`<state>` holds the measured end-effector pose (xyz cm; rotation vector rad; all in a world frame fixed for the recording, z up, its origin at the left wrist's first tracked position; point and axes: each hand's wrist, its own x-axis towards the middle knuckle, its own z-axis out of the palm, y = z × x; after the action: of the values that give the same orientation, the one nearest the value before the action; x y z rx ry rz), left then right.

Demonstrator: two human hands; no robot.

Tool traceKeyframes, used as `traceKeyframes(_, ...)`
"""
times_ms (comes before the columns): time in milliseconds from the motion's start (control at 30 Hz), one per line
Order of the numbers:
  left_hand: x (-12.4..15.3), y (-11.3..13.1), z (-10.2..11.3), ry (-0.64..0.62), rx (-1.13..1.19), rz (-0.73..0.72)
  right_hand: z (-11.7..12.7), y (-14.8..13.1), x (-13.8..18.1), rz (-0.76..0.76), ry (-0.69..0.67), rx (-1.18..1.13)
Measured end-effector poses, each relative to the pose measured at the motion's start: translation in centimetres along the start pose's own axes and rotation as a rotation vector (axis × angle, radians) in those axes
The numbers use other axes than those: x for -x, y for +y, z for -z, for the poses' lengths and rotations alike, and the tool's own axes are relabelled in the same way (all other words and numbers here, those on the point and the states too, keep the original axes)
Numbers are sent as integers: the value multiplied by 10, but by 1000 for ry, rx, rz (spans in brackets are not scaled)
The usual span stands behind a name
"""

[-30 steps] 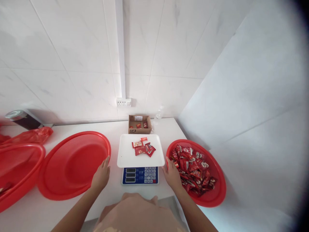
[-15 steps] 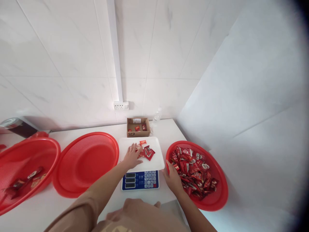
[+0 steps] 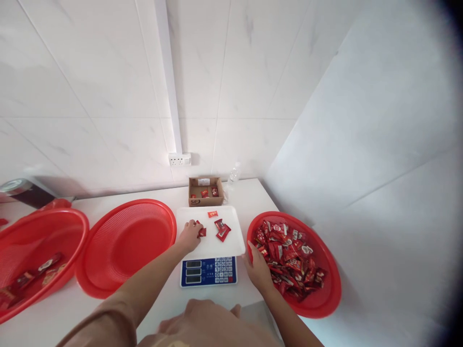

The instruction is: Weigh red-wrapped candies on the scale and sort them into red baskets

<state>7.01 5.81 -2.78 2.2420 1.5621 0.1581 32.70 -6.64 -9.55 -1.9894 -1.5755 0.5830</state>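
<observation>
My left hand [image 3: 191, 235] is over the left part of a white scale tray [image 3: 217, 246], its fingers closed round small red snack packets [image 3: 202, 232] that partly show past the fingertips. To the right on the tray lie two overlapping red packets [image 3: 222, 230], and a single orange-red packet [image 3: 212, 214] lies near the back edge. The scale's blue keypad panel [image 3: 209, 272] faces me. My right hand [image 3: 259, 268] grips the left rim of a red plastic basket [image 3: 334, 294], which holds a heap of red packets [image 3: 292, 258].
Left of the scale stands a bare-bottomed red basket [image 3: 128, 250]. Farther left, another red basket [image 3: 81, 226] contains several packets. Behind the tray are a cardboard box [image 3: 206, 202] with a few packets and a clear bottle [image 3: 234, 172], near the tiled wall. A dark cylinder [image 3: 27, 193] lies far left.
My left hand has moved left across the tray, drawing some packets away from the others, and its fingers have curled in. My right hand stays on the basket rim.
</observation>
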Motion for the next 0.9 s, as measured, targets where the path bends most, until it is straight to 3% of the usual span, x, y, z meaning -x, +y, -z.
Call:
traceKeyframes(200, 39, -36, 42, 329, 89, 120, -3, 4, 1, 17, 31, -21)
traceKeyframes(300, 70, -63, 47, 449, 125, 278, -4, 6, 2, 37, 67, -18)
traceKeyframes(400, 103, -81, 30, 327, 118, 381, -5, 7, 3, 82, 125, -5)
traceKeyframes(500, 128, -87, 6, 82, 128, 369, -5, 8, 4, 141, 180, 12)
traceKeyframes(600, 143, -86, -6, -123, 129, 402, -6, 11, 4, 198, 210, 42)
traceKeyframes(800, 159, -86, 4, -203, 99, 424, -5, 11, 9, 339, 277, 180)
traceKeyframes(900, 164, -86, 7, -206, 108, 416, -9, 1, 7, 438, 238, 226)
